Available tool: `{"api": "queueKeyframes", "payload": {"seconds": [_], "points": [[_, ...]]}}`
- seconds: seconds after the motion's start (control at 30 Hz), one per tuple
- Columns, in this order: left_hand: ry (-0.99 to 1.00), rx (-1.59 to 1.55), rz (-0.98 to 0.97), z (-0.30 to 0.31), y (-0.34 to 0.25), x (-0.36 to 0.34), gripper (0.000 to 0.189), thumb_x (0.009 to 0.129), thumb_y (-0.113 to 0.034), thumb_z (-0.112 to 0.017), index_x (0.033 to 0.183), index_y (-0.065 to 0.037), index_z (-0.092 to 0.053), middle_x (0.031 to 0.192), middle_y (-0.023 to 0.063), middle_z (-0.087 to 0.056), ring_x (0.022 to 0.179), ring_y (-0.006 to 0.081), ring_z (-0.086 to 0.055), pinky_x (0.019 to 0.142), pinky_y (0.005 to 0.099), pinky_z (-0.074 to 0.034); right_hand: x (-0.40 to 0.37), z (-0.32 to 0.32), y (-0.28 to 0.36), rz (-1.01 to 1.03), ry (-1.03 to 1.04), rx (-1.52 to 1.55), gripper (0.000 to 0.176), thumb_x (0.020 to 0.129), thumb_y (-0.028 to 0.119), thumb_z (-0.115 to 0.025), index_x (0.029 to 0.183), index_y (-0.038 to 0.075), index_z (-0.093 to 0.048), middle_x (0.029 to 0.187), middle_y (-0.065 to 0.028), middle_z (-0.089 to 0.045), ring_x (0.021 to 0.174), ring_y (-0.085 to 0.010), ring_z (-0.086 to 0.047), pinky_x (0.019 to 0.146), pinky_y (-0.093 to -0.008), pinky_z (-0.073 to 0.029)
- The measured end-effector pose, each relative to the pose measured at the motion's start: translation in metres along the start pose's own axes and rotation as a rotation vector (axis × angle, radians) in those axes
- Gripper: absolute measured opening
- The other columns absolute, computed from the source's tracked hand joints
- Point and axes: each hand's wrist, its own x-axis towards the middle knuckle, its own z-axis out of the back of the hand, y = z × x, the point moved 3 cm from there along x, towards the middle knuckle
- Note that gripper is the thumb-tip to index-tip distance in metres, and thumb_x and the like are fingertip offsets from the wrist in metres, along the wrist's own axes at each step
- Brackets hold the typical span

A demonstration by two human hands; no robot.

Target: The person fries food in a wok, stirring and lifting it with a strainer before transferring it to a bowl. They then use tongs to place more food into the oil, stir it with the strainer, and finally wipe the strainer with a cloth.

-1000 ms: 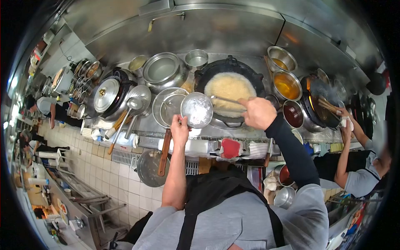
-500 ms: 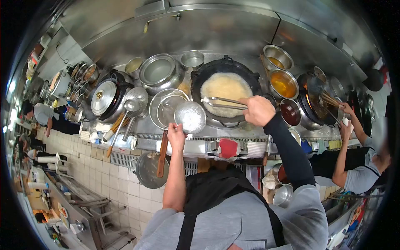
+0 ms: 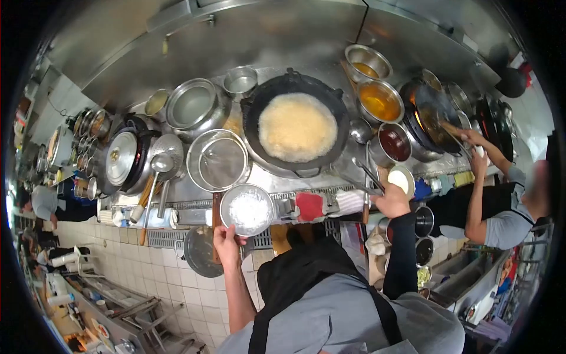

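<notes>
My left hand (image 3: 229,241) grips the rim of a small metal bowl (image 3: 247,209), whose shiny inside faces up, at the counter's front edge. Metal tongs (image 3: 367,176) are in my right hand (image 3: 392,200), beside a small container of pale contents (image 3: 401,179). Between and beyond my hands, a large black wok (image 3: 252,127) holds pale, foaming liquid (image 3: 298,127). A round strainer (image 3: 218,159) with a wooden handle rests left of the wok, just behind the bowl.
Metal bowls of orange liquid (image 3: 380,101) and a pot of dark red sauce (image 3: 395,144) stand right of the wok. At the far right, a co-worker (image 3: 501,221) works at another wok. A lidded pot (image 3: 122,158) and a perforated ladle (image 3: 168,154) are on the left.
My right hand has moved from over the wok to the right and nearer, with the tongs. My left hand has drawn the bowl down and left. The camera view has shifted.
</notes>
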Motion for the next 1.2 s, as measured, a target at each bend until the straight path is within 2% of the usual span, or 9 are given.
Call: {"api": "queueKeyframes", "payload": {"seconds": [0.1,0.2,0.3,0.43,0.53,0.73,0.9,1.13,1.2], "points": [[0.059,-0.012,0.038,-0.003,0.025,-0.005,0.015,0.1,-0.011,-0.063,0.094,-0.007,-0.05,0.078,0.0076,-0.064,0.056,0.0154,-0.063,0.046,0.0259,-0.048,0.016,-0.065,-0.055,-0.096,0.1,-0.133,0.048,0.076,0.033,-0.077,0.102,-0.007,-0.07,0.098,-0.0303,-0.071,0.098,-0.0449,-0.069,0.09,-0.049,-0.054],[0.121,-0.016,0.081,-0.019,0.049,-0.002,0.016,0.099,-0.01,-0.063,0.094,-0.008,-0.048,0.075,0.0063,-0.061,0.053,0.0136,-0.06,0.045,0.0264,-0.048,0.057,-0.155,-0.103,-0.125,0.108,-0.066,0.059,0.077,0.034,-0.081,0.115,-0.008,-0.064,0.106,-0.0307,-0.069,0.104,-0.0453,-0.067,0.091,-0.0497,-0.053],[0.213,-0.025,0.088,-0.052,0.04,-0.013,0.016,0.1,-0.011,-0.063,0.095,-0.007,-0.048,0.074,0.0057,-0.06,0.054,0.0139,-0.06,0.046,0.0264,-0.049,0.059,-0.197,-0.107,-0.124,-0.052,-0.018,0.066,0.077,0.03,-0.081,0.13,-0.003,-0.06,0.12,-0.0275,-0.065,0.112,-0.0439,-0.062,0.095,-0.0504,-0.051],[0.357,0.096,0.052,-0.094,0.034,-0.025,0.017,0.101,-0.014,-0.063,0.095,-0.007,-0.048,0.077,0.0062,-0.06,0.055,0.0147,-0.062,0.048,0.0266,-0.051,0.001,-0.176,-0.084,-0.14,-0.195,-0.008,0.058,0.078,0.021,-0.079,0.131,0.004,-0.064,0.138,-0.0206,-0.055,0.124,-0.0409,-0.054,0.103,-0.0498,-0.046],[0.48,0.153,0.061,-0.135,0.036,-0.041,0.016,0.102,-0.013,-0.062,0.094,-0.007,-0.049,0.079,0.006,-0.061,0.057,0.0145,-0.063,0.048,0.026,-0.051,-0.062,-0.155,-0.08,0.006,-0.217,0.187,0.051,0.082,0.017,-0.075,0.13,0.001,-0.063,0.128,-0.0227,-0.06,0.115,-0.0425,-0.059,0.101,-0.0475,-0.048],[0.844,0.316,0.007,-0.221,0.07,-0.102,0.013,0.101,-0.011,-0.061,0.094,-0.008,-0.05,0.081,0.0054,-0.062,0.06,0.0134,-0.064,0.049,0.024,-0.048,-0.208,-0.096,-0.078,0.075,-0.076,0.469,0.041,0.09,0.013,-0.067,0.129,0.002,-0.062,0.111,-0.0204,-0.066,0.101,-0.0406,-0.065,0.087,-0.0475,-0.052],[1.291,0.437,-0.028,-0.279,0.134,-0.204,0.015,0.1,-0.011,-0.064,0.095,-0.006,-0.051,0.074,0.0038,-0.061,0.057,0.0102,-0.061,0.049,0.0234,-0.046,-0.308,-0.082,-0.084,0.124,-0.269,0.509,0.039,0.091,0.015,-0.065,0.128,0.005,-0.062,0.106,-0.0184,-0.066,0.098,-0.0391,-0.066,0.082,-0.0474,-0.054],[1.92,0.821,-0.073,-0.261,0.282,-0.383,0.022,0.094,-0.016,-0.073,0.099,-0.003,-0.057,0.078,0.0044,-0.061,0.064,0.0121,-0.057,0.055,0.0295,-0.047,-0.429,-0.099,-0.104,-0.014,-0.612,0.533,0.041,0.089,0.017,-0.066,0.128,0.006,-0.063,0.103,-0.0153,-0.065,0.093,-0.0387,-0.067,0.078,-0.0463,-0.054],[2.131,0.901,0.034,-0.234,0.3,-0.44,0.023,0.093,-0.016,-0.074,0.098,-0.004,-0.055,0.074,0.0041,-0.058,0.063,0.0123,-0.057,0.054,0.0304,-0.048,-0.463,-0.106,-0.11,-0.09,-0.742,0.4,0.041,0.089,0.016,-0.066,0.128,0.005,-0.063,0.104,-0.0151,-0.066,0.093,-0.0381,-0.067,0.078,-0.0464,-0.054]]}}
